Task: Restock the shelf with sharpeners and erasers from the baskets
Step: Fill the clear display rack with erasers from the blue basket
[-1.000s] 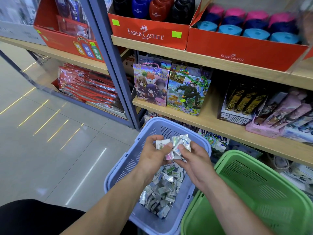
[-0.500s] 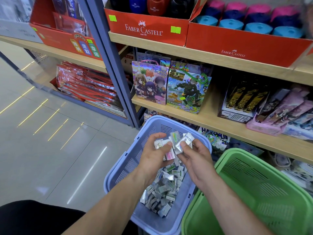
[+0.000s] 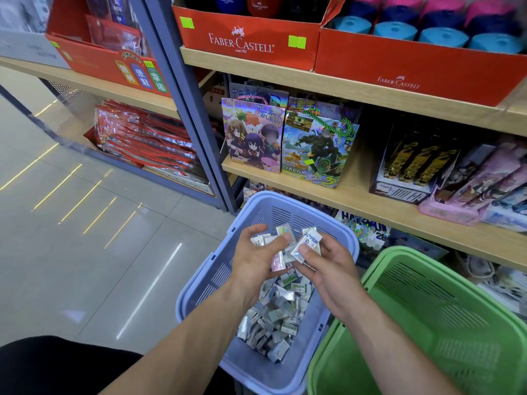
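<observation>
Foil-wrapped erasers (image 3: 281,253) sit bunched between both hands, above the far half of the blue basket (image 3: 199,292). The left hand (image 3: 253,260) grips the bunch from the left, fingers curled round it and thumb laid across the top. The right hand (image 3: 328,272) grips the right side of the bunch, its thumb pinching one white-labelled packet against the fingers. A pile (image 3: 273,320) of further erasers lies on the bottom of the blue basket, directly below the hands. A green basket (image 3: 427,309) stands just beside the blue one, on its right. Both baskets are in front of a shelf (image 3: 370,206) with wooden boards. On the middle board, two gift bags (image 3: 253,138) printed with cartoon figures stand upright side by side, and boxed goods lie further right. The top board carries two red boxes marked FABER-CASTELL; the right box (image 3: 413,69) holds rows of rounded teal, navy and pink items (image 3: 442,37), type not readable. Grey floor tiles (image 3: 85,252) extend to the left, reflecting ceiling lights
</observation>
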